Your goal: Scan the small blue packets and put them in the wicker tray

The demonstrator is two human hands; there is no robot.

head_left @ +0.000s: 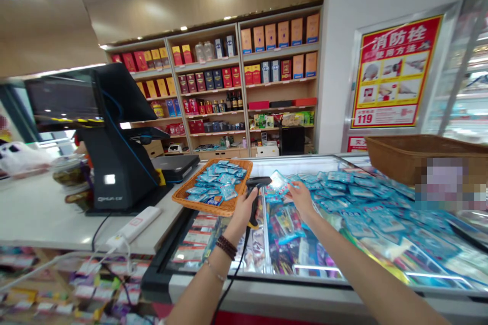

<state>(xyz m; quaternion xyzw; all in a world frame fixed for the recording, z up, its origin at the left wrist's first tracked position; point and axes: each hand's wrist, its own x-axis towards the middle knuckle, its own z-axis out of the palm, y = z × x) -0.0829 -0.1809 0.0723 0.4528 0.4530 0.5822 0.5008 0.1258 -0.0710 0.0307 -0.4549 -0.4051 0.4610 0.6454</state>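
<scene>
My left hand (244,208) is wrapped round the handle of a black barcode scanner (258,181), whose head points right. A cable runs down from it. Just in front of the scanner head, my right hand (301,197) pinches a small blue packet (279,183) by its right edge. Left of my left hand, an orange wicker basket (183,196) holds many similar blue packets (217,183). More blue packets (375,216) lie spread over the glass top of the freezer (206,284), to the right of my right hand.
A black point-of-sale terminal (118,162) stands on the white counter (46,218) at left, beside a white power strip (134,224). A brown basket (404,155) sits at the right. Shelves of boxes (217,79) line the back wall.
</scene>
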